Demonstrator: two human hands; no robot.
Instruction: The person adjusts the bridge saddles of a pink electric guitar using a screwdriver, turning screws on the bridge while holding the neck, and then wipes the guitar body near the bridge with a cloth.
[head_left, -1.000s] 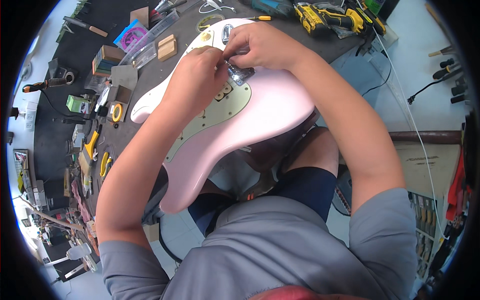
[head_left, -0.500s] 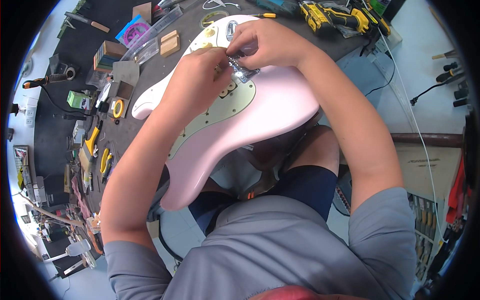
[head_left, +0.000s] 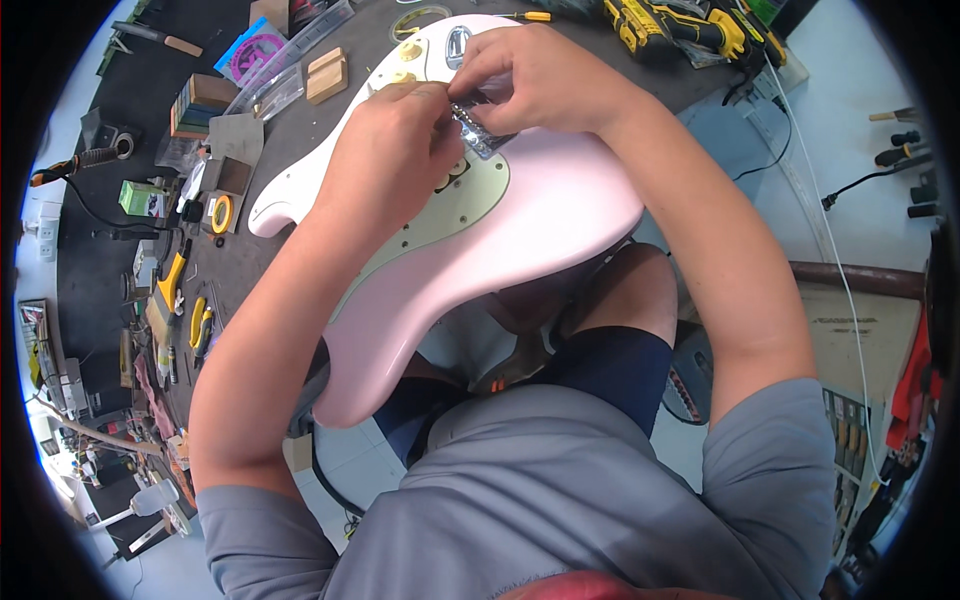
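Observation:
A pale pink electric guitar body (head_left: pixel 560 210) lies on the dark bench, partly over my lap. Its mint-green pickguard (head_left: pixel 432 222) has several screws and light knobs (head_left: pixel 411 50). The shiny metal bridge (head_left: pixel 482 138) sits at the pickguard's edge, partly under my fingers. Thumb and fingers of my left hand (head_left: pixel 395 145) are pinched together at the bridge's left side. From the right, my right hand (head_left: pixel 535 85) curls over the bridge, its fingertips closed and meeting the left ones. Whatever small part they pinch is hidden. Just beyond is the oval metal jack plate (head_left: pixel 457 46).
A yellow-black power drill (head_left: pixel 665 30) lies at the bench's far right. On the left are a small wooden block (head_left: pixel 327 76), a yellow tape roll (head_left: pixel 221 214), yellow-handled pliers (head_left: pixel 200 326) and a green box (head_left: pixel 143 198). A white cable (head_left: pixel 815 195) hangs at the right.
The whole view has shifted slightly, with bench items sitting a little further left and up. Both hands stay pinched at the bridge, with only slight finger movement.

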